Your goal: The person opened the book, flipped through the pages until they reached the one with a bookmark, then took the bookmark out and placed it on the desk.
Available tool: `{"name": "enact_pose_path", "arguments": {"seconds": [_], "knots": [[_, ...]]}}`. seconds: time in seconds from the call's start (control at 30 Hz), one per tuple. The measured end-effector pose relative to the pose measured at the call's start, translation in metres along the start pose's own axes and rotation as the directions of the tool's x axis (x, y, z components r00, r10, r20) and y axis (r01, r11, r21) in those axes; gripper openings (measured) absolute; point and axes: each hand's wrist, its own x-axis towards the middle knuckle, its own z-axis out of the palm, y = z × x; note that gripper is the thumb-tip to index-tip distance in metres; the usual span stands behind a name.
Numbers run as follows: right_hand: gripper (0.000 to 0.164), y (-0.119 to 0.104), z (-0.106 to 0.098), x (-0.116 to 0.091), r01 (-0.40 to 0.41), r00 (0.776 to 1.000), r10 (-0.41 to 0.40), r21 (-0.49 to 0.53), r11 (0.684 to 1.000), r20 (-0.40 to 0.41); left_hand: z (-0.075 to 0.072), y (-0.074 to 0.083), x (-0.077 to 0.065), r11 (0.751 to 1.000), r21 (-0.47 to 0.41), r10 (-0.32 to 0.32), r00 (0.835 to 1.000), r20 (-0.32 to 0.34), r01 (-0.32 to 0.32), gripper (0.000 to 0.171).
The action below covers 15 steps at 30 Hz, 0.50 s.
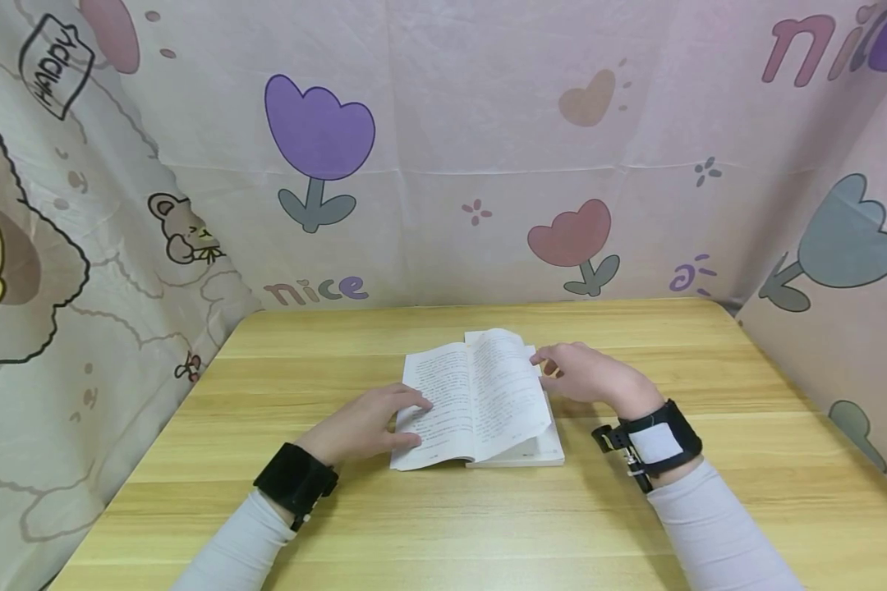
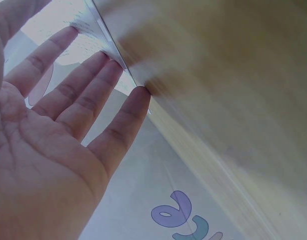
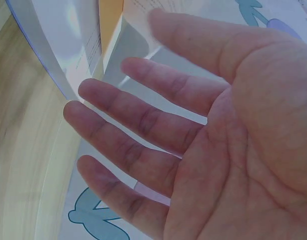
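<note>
An open book (image 1: pixel 438 386) with printed white pages lies on the wooden table in the head view. On its right half a page (image 1: pixel 508 394) bulges up, its lower right corner raised off the pages beneath. My left hand (image 1: pixel 365 420) rests at the left page's outer edge, fingertips over the print. In the left wrist view its fingers (image 2: pixel 88 107) are spread and nearly straight. Beside the book's right edge is my right hand (image 1: pixel 587 376), fingertips right at the raised page. The right wrist view shows that hand's fingers (image 3: pixel 143 122) loosely extended, thumb apart from them, nothing pinched.
The wooden table (image 1: pixel 303 509) extends around the book on all sides. A patterned cloth (image 1: pixel 429 238) with flowers and lettering hangs behind it and along both sides. Each wrist wears a black strap (image 1: pixel 296 483).
</note>
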Motion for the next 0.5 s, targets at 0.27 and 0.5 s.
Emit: {"name": "enact_pose_path", "arguments": {"seconds": [0.27,0.5], "knots": [[0.043,-0.0028,0.0005,0.0025,0.018,1.0,-0.017,0.027,0.999,-0.021,0.0002,-0.0005,0.0003,1.0,0.001,-0.001,1.0,0.004,0.001,0.048],[0.047,-0.0088,0.0064,0.0075,0.08,0.996,-0.079,0.021,0.997,-0.028,0.0002,-0.0008,0.0012,1.0,-0.002,-0.009,1.0,0.001,0.009,0.048]]}}
